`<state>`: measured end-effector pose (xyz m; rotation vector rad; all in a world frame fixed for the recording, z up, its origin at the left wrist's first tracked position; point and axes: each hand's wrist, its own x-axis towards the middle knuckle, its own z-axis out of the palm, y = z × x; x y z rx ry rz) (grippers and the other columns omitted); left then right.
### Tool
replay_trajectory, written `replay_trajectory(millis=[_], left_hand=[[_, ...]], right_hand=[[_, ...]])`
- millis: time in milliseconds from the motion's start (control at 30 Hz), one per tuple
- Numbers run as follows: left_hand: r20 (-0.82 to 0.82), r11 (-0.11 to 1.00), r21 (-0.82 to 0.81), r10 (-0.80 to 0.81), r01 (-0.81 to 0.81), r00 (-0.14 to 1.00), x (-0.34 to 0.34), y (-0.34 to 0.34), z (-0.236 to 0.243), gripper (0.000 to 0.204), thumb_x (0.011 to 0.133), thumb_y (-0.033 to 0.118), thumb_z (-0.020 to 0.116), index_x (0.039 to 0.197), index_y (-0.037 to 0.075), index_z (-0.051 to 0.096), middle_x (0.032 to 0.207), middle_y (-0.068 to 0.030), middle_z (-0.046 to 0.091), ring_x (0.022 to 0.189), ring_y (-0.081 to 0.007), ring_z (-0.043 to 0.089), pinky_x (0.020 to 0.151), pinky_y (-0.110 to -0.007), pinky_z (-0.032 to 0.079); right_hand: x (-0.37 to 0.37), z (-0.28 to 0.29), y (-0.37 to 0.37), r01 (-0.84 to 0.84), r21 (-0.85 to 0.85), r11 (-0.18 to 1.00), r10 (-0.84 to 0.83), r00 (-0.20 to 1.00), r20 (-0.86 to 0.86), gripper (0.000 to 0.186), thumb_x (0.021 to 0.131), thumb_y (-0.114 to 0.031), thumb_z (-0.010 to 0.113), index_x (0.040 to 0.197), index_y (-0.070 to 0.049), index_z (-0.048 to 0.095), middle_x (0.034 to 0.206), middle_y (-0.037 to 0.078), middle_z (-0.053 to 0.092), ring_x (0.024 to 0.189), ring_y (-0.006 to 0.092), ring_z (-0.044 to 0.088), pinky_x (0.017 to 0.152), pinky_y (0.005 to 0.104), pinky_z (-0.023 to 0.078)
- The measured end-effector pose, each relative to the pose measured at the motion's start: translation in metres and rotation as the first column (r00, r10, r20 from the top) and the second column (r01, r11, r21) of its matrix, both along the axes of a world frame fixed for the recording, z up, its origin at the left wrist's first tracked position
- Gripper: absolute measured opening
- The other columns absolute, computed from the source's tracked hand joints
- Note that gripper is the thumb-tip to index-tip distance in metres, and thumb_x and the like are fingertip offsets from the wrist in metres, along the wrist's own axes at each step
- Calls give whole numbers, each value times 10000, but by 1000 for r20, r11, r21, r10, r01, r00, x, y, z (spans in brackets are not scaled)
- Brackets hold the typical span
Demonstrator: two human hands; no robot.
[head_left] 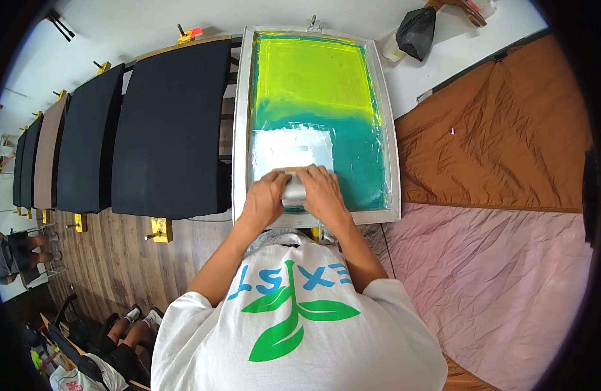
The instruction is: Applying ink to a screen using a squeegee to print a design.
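In front of me lies a screen-printing frame with silvery metal edges. Its mesh is yellow-green at the far end and teal nearer me. White ink covers a patch left of the middle. Across the near part of that patch, a squeegee with a pale grey body is gripped from both sides. My left hand wraps its left part and my right hand its right part, thumbs close together. The blade's lower edge is hidden.
Several fabric-covered boards, one black and one pinkish, stand in a row at left on yellow clamps. Brown fabric and pinkish fabric spread at right. A black bag sits far right. Other people are at lower left.
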<state>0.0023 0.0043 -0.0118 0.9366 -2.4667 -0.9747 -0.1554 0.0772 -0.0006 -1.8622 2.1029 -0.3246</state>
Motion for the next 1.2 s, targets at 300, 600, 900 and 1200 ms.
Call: replay_trajectory(millis=[300, 600, 900, 1200], left_hand=[[84, 999, 27, -49, 46, 995, 31, 58, 10, 584, 663, -109, 596, 1238, -6, 593, 1279, -218, 600, 1162, -399, 590, 969, -467, 484], [57, 999, -44, -20, 23, 998, 9, 12, 19, 500, 679, -113, 587, 1164, -6, 644, 1192, -198, 652, 1049, -382, 645, 895, -454, 523], [8, 999, -29, 43, -43, 999, -16, -35, 13, 414, 709, -109, 560, 1097, -11, 664, 1049, -197, 675, 962, -391, 648, 823, -464, 527], [40, 998, 52, 42, -44, 998, -14, -20, 6, 496, 680, -166, 536, 1143, -27, 648, 1236, -239, 618, 1130, -402, 601, 947, -433, 516]], right_hand=[[29, 23, 57, -36, 30, 999, 35, 998, 51, 392, 704, 32, 653, 1083, -40, 585, 1128, 141, 552, 1110, 328, 524, 869, 474, 421], [10, 20, 15, -17, -26, 1000, 16, 1000, -24, 322, 764, 20, 594, 1075, -56, 621, 1045, 126, 595, 1038, 317, 568, 840, 471, 424], [-14, 11, -41, -22, -31, 999, 20, 998, -66, 260, 789, 16, 589, 1037, -32, 650, 1023, 146, 614, 1021, 334, 587, 790, 482, 504], [-6, 2, -25, 18, -10, 1000, -19, 1000, -7, 385, 730, 75, 602, 1100, -23, 639, 1109, 136, 604, 1063, 337, 566, 851, 468, 492]])
